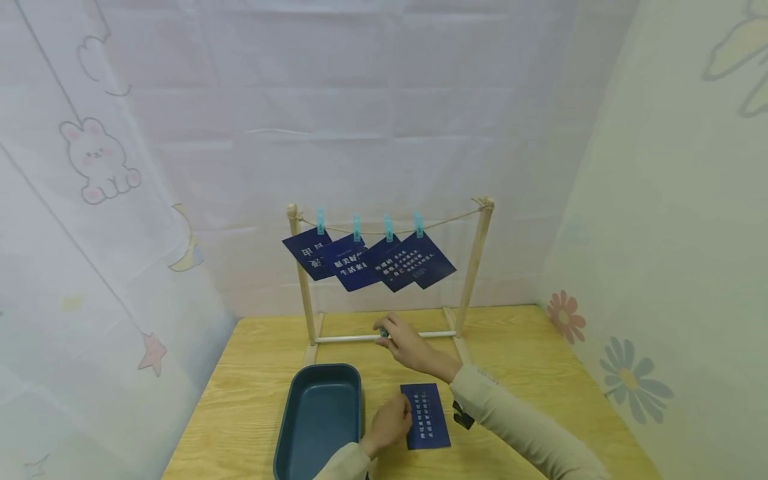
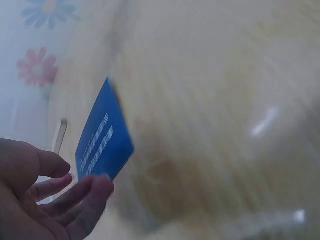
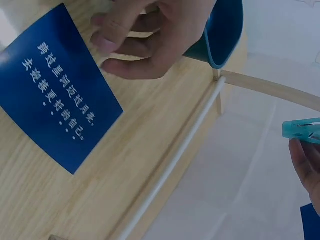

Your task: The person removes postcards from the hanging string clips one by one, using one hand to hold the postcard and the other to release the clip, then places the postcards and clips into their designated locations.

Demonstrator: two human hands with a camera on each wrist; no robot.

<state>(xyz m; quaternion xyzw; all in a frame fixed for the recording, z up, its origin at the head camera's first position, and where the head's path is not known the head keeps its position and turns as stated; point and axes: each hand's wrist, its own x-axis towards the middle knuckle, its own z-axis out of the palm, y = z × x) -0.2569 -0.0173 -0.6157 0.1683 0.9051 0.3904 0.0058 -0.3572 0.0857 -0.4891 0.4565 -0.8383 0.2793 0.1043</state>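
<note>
Blue tray (image 1: 321, 427): leftmost on the bench (image 1: 540, 360), with its length running from near to far.
Hanging cards (image 1: 390, 262): four in one overlapping row, high across the wooden stand (image 1: 477, 263), well above the bench.
Left hand (image 1: 390, 421): low, between the blue tray and the loose card (image 1: 427, 415); fingers loosely bent, thumb apart from them, pinching nothing visible; just at the left long edge of the card (touching or only near, cannot tell).
Right hand (image 1: 405, 345): raised, in front of the wooden stand and below the hanging cards; thumb and finger pinching a light-blue clip (image 3: 300, 130), with one end projecting past the fingertips.
Loose card: seemingly flat on the bench, to the right of the left hand; long axis near to far, slightly turned, with print along it.
Nearer to the loose card: clearly the left hand, at its side; right hand and clip higher, beyond its far short end, well apart.
</note>
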